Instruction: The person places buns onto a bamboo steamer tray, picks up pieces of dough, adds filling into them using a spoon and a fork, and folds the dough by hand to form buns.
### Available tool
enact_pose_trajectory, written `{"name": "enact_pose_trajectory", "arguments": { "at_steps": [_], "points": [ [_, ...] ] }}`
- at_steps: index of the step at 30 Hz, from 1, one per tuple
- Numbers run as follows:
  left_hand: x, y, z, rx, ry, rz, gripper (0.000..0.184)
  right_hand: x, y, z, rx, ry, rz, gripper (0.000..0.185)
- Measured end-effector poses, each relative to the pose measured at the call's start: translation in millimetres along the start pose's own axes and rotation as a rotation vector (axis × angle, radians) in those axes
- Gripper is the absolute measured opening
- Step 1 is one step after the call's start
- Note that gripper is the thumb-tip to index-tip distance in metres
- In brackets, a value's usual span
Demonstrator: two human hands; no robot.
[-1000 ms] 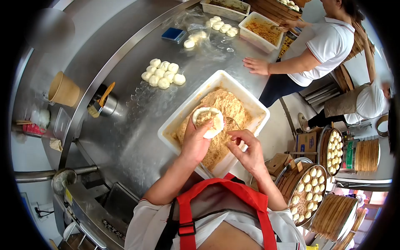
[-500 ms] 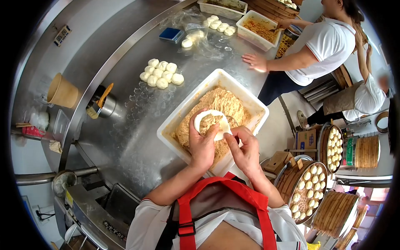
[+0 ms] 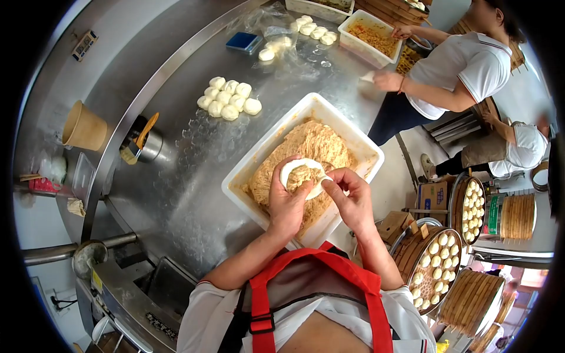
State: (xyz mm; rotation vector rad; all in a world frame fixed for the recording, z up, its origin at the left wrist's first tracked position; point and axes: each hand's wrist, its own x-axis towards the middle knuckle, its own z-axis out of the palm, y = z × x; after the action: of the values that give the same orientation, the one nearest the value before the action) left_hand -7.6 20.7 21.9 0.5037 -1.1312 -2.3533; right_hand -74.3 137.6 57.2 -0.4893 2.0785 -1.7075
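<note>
A round dough wrapper (image 3: 318, 189) with minced filling (image 3: 302, 175) in its middle is cupped in my left hand (image 3: 286, 203), whose thumb rests at the filling. My right hand (image 3: 351, 200) pinches the wrapper's right edge between thumb and fingers. Both hands are above a white plastic tub (image 3: 236, 196) holding a large mound of pale orange minced filling (image 3: 312, 139). On the steel table, left of the tub, sits a cluster of white dough pieces (image 3: 229, 99).
A blue-topped scale (image 3: 243, 42) and more dough pieces (image 3: 318, 32) under plastic stand farther back. A co-worker (image 3: 456, 67) works beside another filling tub (image 3: 371, 40). Bamboo steamers with buns (image 3: 436, 270) are at my right. A metal pot (image 3: 152, 147) with a brush stands left.
My right fingers have shifted slightly up along the wrapper's edge, and its rim looks more gathered. The co-worker's hand has lifted off the table and now holds something pale.
</note>
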Motion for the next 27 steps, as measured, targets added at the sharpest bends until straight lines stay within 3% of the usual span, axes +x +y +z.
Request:
{"name": "enact_pose_trajectory", "arguments": {
  "at_steps": [4,10,11,17,20,26,27],
  "points": [
    [3.5,2.2,-0.8,0.054,-0.017,-0.033,0.049,1.0,-5.3,-0.9,-0.312,0.067,-0.219,0.018],
    [11.6,13.5,-7.9,-0.258,-0.141,-0.251,0.038,14.7,8.9,-9.2,0.077,-0.080,0.036,0.022],
    [11.6,11.3,-8.7,-0.194,-0.134,-0.241,0.037,14.7,10.6,-9.5,0.169,-0.102,0.108,0.021],
    [11.9,-2.2,-15.3,0.032,-0.121,-0.164,0.032,9.5,5.2,-12.4,-0.201,-0.067,-0.136,0.016],
    [12.8,-2.0,-16.1,0.102,-0.135,-0.136,0.034,11.5,5.1,-8.9,-0.194,-0.003,-0.110,0.015],
    [12.1,-2.3,-22.7,0.201,-0.216,-0.136,0.040,16.8,15.1,-12.1,0.179,-0.146,0.145,0.017],
    [12.6,0.3,-22.3,0.229,-0.226,-0.137,0.042,14.9,12.9,-11.8,0.105,-0.130,0.106,0.018]
  ]
}}
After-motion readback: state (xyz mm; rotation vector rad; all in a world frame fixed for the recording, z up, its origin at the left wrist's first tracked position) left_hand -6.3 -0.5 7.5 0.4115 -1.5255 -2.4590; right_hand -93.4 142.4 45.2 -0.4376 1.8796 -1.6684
